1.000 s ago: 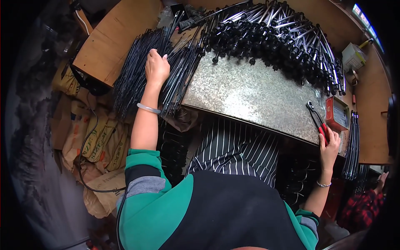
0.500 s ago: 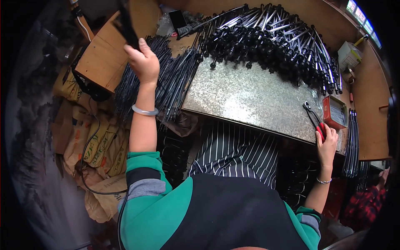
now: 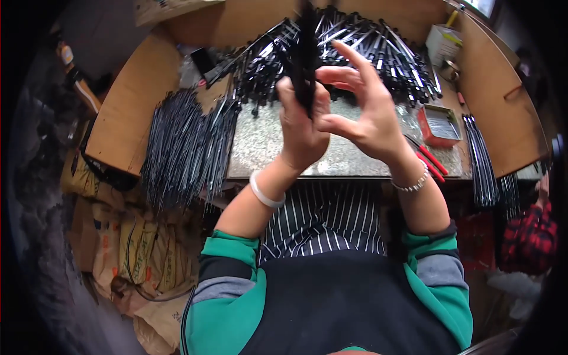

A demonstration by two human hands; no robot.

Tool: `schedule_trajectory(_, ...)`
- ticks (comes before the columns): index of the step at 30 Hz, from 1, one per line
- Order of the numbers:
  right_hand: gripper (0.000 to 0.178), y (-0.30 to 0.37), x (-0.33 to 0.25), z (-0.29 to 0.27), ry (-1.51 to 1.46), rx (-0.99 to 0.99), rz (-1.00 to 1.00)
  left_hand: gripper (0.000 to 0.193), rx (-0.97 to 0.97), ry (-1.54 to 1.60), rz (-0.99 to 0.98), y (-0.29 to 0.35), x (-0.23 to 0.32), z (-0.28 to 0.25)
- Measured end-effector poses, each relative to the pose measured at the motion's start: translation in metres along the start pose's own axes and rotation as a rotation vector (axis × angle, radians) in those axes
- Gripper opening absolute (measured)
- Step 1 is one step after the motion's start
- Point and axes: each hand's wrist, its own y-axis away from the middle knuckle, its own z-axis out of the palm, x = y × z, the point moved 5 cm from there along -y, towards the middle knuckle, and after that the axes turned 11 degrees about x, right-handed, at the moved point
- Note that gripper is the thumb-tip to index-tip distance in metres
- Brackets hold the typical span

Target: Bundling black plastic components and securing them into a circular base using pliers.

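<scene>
My left hand (image 3: 299, 133) is raised over the middle of the table, closed around a dark bundle of long thin pieces (image 3: 306, 56) that points upward. Motion smears the bundle, so its details cannot be made out. Just to its right is my right hand (image 3: 371, 112), thumb and fingers spread and curved toward it, holding nothing. Cutting pliers with red handles (image 3: 432, 160) lie on the metal-topped table (image 3: 257, 145), partly hidden behind my right wrist.
A large heap of black-and-silver rods (image 3: 384, 56) covers the table's back. Thin dark rods (image 3: 183, 148) lie at the left, with more (image 3: 482, 160) at the right edge. A red open box (image 3: 439, 139) stands near the pliers. Wooden panels (image 3: 133, 106) flank the table. Another person's checked sleeve (image 3: 529, 236) shows at far right.
My left hand has brought the dark bundle from the far left to the middle. My right hand has let go of the pliers and risen beside it. The view has shifted too.
</scene>
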Motion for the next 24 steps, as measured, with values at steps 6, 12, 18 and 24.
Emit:
schedule_trajectory(6,0.037,-0.001,0.005,0.004,-0.228,0.026,0.132,0.046,-0.127,-0.147,0.023,0.048,-0.016,0.024)
schedule_trajectory(12,0.015,-0.005,-0.022,0.003,-0.433,0.208,0.157,0.031,-0.185,-0.166,-0.016,0.06,-0.014,0.027)
schedule_trajectory(18,0.03,0.01,0.015,-0.016,-0.526,0.211,0.461,0.03,-0.196,-0.167,-0.272,0.113,-0.042,0.005)
schedule_trajectory(24,0.061,0.04,0.058,-0.044,-0.016,0.1,0.617,0.026,-0.63,0.29,-1.195,0.2,-0.017,-0.023)
